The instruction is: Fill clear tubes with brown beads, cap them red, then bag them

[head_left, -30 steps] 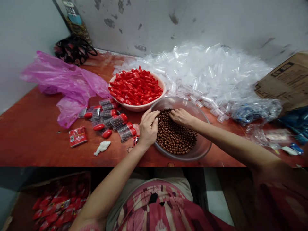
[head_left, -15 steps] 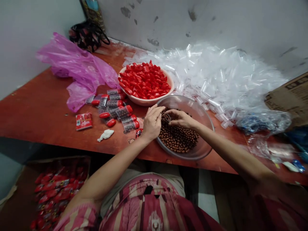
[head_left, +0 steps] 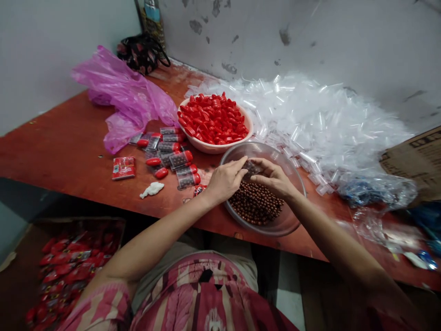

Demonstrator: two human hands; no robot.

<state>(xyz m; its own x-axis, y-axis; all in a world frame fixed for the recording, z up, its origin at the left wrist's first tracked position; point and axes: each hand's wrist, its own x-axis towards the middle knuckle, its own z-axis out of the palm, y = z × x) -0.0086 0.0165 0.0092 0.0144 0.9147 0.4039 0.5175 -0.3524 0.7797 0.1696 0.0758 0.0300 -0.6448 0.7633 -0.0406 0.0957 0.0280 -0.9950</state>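
Observation:
A clear plastic tube [head_left: 252, 170] with dark beads inside is held in my right hand [head_left: 272, 177], its fingers wrapped round it. My left hand [head_left: 227, 179] is at the tube's left end, fingers pressed together; whether they grip anything is hidden. Both hands are over a grey translucent bowl [head_left: 296, 211] partly filled with brown beads [head_left: 257, 204]. Behind it stands a pale bowl [head_left: 210, 148] heaped with red caps [head_left: 215, 118]. Left of my left hand lie several bead-filled tubes with red caps [head_left: 181, 158].
Clear empty tubes [head_left: 320, 119] pile up along the wall. A pink bag [head_left: 127, 94], a red packet [head_left: 123, 168] and a crumpled white piece [head_left: 151, 189] lie left on the table [head_left: 69, 151]. A cardboard box [head_left: 416, 161] stands right; red items fill a lower box.
The tube has come up out of the beads and now shows beads inside. Both hands appear slightly further right and lower, while the whole view has shifted a little.

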